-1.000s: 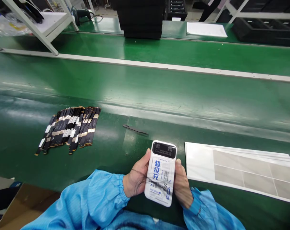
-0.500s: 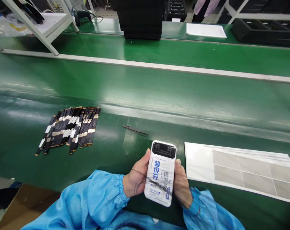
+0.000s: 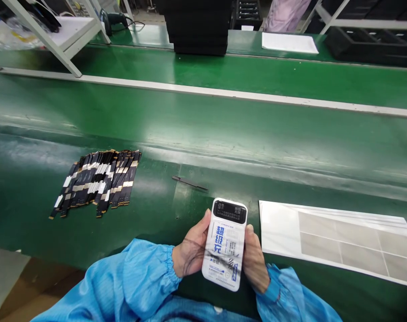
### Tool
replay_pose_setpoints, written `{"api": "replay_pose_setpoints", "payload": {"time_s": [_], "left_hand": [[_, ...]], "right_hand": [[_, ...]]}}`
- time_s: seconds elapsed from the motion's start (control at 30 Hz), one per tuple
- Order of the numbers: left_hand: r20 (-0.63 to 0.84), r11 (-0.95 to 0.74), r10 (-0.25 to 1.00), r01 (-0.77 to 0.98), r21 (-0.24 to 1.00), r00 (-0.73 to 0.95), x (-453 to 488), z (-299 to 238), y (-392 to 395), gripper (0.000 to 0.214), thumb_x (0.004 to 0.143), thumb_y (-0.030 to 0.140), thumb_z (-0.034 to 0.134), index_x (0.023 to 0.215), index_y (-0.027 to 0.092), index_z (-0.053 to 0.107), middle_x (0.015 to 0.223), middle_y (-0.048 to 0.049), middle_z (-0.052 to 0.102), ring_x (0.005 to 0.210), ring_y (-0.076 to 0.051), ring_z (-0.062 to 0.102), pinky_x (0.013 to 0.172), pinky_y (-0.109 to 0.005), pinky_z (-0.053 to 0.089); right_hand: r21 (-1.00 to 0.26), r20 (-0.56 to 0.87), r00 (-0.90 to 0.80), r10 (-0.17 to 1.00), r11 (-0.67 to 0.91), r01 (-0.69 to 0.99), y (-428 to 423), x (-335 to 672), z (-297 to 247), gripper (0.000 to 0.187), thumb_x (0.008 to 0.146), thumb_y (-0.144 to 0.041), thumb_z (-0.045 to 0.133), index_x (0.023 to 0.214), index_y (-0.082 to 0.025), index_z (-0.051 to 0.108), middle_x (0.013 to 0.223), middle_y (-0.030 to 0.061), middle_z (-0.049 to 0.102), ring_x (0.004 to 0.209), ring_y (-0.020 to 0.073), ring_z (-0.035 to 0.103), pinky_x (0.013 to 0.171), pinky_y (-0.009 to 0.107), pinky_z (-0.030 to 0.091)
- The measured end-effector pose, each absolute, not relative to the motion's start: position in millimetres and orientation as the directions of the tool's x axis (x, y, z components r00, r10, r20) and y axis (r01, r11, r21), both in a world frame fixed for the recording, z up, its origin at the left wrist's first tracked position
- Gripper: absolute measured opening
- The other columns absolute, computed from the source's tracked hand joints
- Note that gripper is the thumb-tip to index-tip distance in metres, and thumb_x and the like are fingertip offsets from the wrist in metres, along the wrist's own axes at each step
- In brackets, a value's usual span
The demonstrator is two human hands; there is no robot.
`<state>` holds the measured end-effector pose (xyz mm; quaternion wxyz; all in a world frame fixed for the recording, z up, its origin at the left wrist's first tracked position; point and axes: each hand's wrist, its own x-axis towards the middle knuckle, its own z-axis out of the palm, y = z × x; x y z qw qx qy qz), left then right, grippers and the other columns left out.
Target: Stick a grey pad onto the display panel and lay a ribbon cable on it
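A white power bank (image 3: 221, 255) with a black panel at its top end and blue printing is held upright-facing between both hands, just above the near part of the bench. My left hand (image 3: 193, 246) grips its left edge, thumb along the side. On the right edge, my right hand (image 3: 254, 259) closes around it; most of its fingers are hidden underneath. Beyond the power bank lie black tweezers (image 3: 190, 183). To the left is a pile of black flex cables (image 3: 96, 181) with gold ends and white labels. White sheets (image 3: 279, 228) bearing grey rectangles lie to the right.
A raised white strip (image 3: 203, 91) runs across the green bench (image 3: 176, 120). At the back stand stacked black trays (image 3: 199, 27), a white sheet (image 3: 289, 43), a dark handheld scanner (image 3: 114, 21) and a white rack (image 3: 67, 49). A person (image 3: 287, 13) in pink is beyond.
The power bank and both hands have stayed almost in place, with a very slight downward shift in view. In the background, the person in pink has shifted.
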<state>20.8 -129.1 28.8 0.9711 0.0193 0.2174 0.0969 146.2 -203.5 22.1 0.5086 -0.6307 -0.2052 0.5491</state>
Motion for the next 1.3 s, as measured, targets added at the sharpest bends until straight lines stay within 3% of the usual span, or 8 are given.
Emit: {"api": "replay_pose_setpoints", "payload": {"time_s": [0.37,0.87,1.3], "left_hand": [[-0.379,0.983,0.185,-0.172,0.068,0.906,19,27,-130,0.081,0.076,0.072,0.063,0.128,0.01,0.062,0.133,-0.0138,0.058,0.138,-0.037,0.035,0.115,-0.048,0.03],[-0.369,0.98,0.199,-0.186,0.071,0.908,19,27,-131,0.08,0.078,0.072,0.061,0.127,0.008,0.062,0.129,-0.0158,0.061,0.136,-0.038,0.038,0.116,-0.051,0.027],[-0.368,0.973,0.229,-0.219,0.07,0.901,21,30,-130,0.075,0.077,0.068,0.066,0.12,0.006,0.065,0.122,-0.0159,0.065,0.132,-0.035,0.045,0.116,-0.045,0.027]], "right_hand": [[-0.875,-0.468,0.313,0.827,-0.384,-0.295,-204,146,27,0.068,0.084,-0.076,0.044,0.069,-0.016,0.073,0.063,0.009,0.064,0.053,0.0177,0.056,0.048,0.026,0.044],[-0.878,-0.467,0.319,0.825,-0.388,-0.28,-205,145,24,0.07,0.086,-0.076,0.041,0.068,-0.015,0.072,0.062,0.0087,0.063,0.052,0.0179,0.055,0.048,0.027,0.043],[-0.864,-0.486,0.299,0.821,-0.401,-0.303,-206,146,17,0.072,0.085,-0.077,0.041,0.069,-0.015,0.072,0.064,0.0085,0.064,0.053,0.018,0.055,0.048,0.028,0.044]]}}
